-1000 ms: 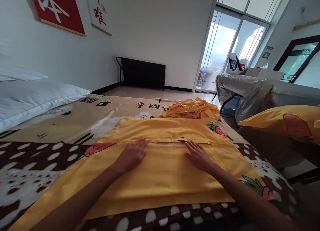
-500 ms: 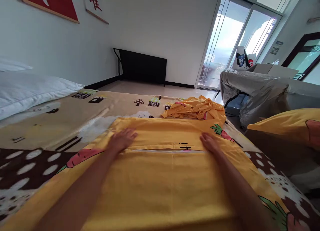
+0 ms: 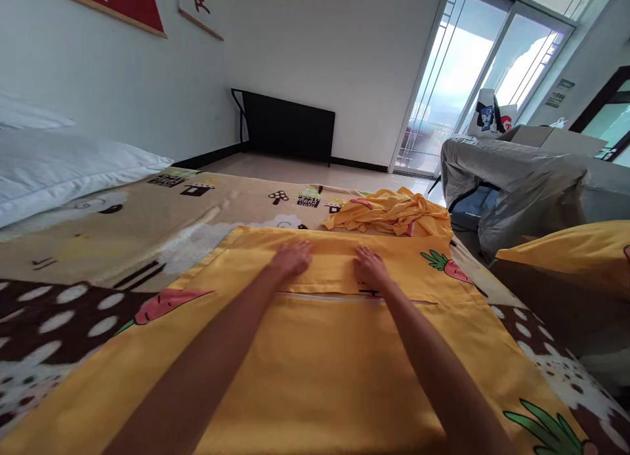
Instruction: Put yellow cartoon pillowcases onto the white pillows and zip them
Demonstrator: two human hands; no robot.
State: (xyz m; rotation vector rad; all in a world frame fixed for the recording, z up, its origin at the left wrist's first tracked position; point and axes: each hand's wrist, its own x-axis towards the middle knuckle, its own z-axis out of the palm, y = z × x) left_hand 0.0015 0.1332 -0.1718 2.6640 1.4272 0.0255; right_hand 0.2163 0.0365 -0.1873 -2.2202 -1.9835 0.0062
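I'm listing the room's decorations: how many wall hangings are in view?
2. A red hanging is at the upper left, and a white hanging is just right of it. The picture's top edge cuts off both; others may be out of view.

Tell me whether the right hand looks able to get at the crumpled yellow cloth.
Probably yes: the right hand is at the flat yellow cloth, and the crumpled yellow cloth lies just beyond. Nothing stands up between them, though a slight forward stretch seems needed.
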